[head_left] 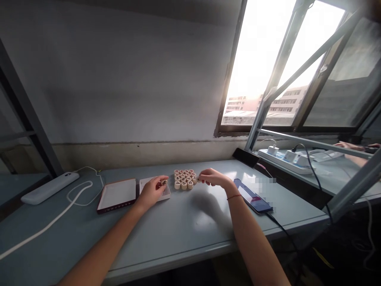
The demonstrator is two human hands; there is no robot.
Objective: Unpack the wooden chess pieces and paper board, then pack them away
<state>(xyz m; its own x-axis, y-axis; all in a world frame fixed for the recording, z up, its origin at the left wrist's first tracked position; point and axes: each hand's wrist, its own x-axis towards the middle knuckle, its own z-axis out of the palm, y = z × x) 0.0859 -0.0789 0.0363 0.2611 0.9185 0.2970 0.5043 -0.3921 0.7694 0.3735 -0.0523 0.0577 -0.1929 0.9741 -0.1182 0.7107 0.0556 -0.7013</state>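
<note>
Round Chinese chess pieces (184,178) with red and black characters are packed in rows on the desk (178,222). Over the white box tray (165,196), my left hand (152,192) is closed on a chess piece (163,182) between thumb and fingers. My right hand (213,177) pinches another chess piece (198,180) at the right side of the rows. Whether that piece touches its neighbours, I cannot tell. Left of the tray lies the box lid (117,194), inner side up with a dark red edge. My left hand hides part of the tray.
A phone (253,196) with a cable lies to the right. On the left are a white power strip (50,188) and a white cord (59,214). Past a metal frame (264,107) stands another power strip (285,161), with another person's hand (349,146) beyond it.
</note>
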